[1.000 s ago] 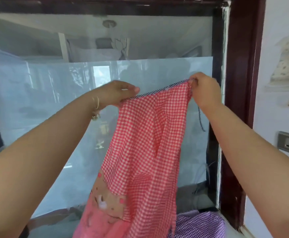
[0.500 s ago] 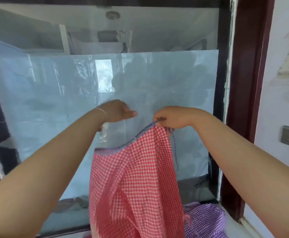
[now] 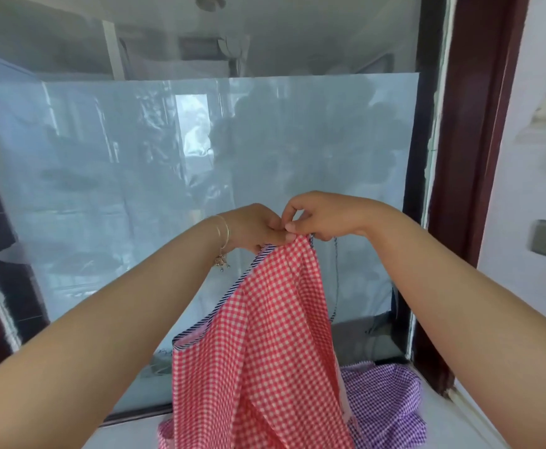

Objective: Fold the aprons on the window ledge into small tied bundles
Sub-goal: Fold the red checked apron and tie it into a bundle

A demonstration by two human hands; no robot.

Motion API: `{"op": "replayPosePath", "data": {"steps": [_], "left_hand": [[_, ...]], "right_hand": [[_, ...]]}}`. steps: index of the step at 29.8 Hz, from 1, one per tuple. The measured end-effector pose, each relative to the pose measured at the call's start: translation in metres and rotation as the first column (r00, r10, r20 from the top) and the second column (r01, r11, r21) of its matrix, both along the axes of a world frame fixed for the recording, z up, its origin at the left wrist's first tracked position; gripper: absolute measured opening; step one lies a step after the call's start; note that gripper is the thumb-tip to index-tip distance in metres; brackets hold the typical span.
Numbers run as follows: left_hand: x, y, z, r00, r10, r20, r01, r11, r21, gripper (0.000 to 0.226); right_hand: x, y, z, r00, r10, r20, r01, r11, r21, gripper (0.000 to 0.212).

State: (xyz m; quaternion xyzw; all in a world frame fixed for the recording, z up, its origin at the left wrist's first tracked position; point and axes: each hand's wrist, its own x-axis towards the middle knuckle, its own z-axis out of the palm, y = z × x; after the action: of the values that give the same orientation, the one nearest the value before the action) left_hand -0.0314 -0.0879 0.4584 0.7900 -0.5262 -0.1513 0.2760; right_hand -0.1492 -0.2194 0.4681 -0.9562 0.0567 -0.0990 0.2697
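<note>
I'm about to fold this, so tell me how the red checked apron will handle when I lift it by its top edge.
Likely floppy: the red checked apron hangs in loose vertical folds from where the left hand and right hand pinch it. Probably light, since fingertips alone hold it up. Its thin strap dangles and may tangle.

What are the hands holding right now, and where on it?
Both hands, left and right, pinch the red checked apron at its striped top edge.
</note>
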Motion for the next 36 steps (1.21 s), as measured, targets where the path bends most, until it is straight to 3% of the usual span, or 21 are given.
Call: {"op": "replayPosePath", "data": {"steps": [6,10,13,17,20,22,24,26,29,32,36], "left_hand": [[0.011,0.010,-0.018,0.955,-0.060,-0.289,0.071,0.997,0.028,0.013],[0.029,0.029,-0.040,0.890,-0.130,-0.437,0.158,0.987,0.029,0.017],[0.041,0.043,-0.056,0.853,-0.176,-0.491,0.223,0.974,0.039,0.022],[0.050,0.056,-0.078,0.811,-0.156,-0.564,0.198,0.980,0.013,0.015],[0.053,0.059,-0.096,0.743,-0.110,-0.661,0.067,0.994,-0.090,0.027],[0.055,0.062,-0.106,0.732,-0.053,-0.679,-0.035,0.993,-0.114,0.030],[0.060,0.066,-0.114,0.729,0.002,-0.684,-0.123,0.984,-0.129,0.029],[0.064,0.071,-0.119,0.735,0.027,-0.677,-0.168,0.976,-0.142,0.028],[0.072,0.078,-0.120,0.770,0.087,-0.632,-0.207,0.971,-0.120,0.016],[0.082,0.082,-0.114,0.811,0.195,-0.551,-0.277,0.958,-0.068,0.007],[0.090,0.082,-0.106,0.753,0.243,-0.612,-0.356,0.932,-0.068,0.012]], "right_hand": [[0.000,-0.003,-0.008,0.995,0.017,-0.100,-0.007,0.995,0.097,0.022],[-0.001,-0.017,-0.017,0.943,0.112,-0.313,-0.045,0.976,0.214,0.018],[0.005,-0.024,-0.026,0.938,0.141,-0.316,-0.038,0.950,0.309,0.022],[0.034,-0.026,-0.046,0.995,0.012,-0.103,0.019,0.953,0.302,0.015],[0.063,-0.020,-0.072,0.990,-0.124,0.074,0.125,0.992,-0.009,0.008],[0.074,-0.006,-0.095,0.982,-0.136,0.131,0.153,0.979,-0.133,0.023],[0.074,0.018,-0.109,0.963,-0.146,0.228,0.145,0.989,0.021,0.022],[0.072,0.039,-0.121,0.969,-0.120,0.215,0.075,0.976,0.205,0.030],[0.070,0.057,-0.147,0.985,-0.048,0.165,0.008,0.972,0.235,0.028],[0.071,0.063,-0.175,0.969,-0.078,0.234,-0.009,0.937,0.349,0.019],[0.078,0.068,-0.195,0.954,-0.081,0.288,-0.032,0.928,0.370,0.013]]}}
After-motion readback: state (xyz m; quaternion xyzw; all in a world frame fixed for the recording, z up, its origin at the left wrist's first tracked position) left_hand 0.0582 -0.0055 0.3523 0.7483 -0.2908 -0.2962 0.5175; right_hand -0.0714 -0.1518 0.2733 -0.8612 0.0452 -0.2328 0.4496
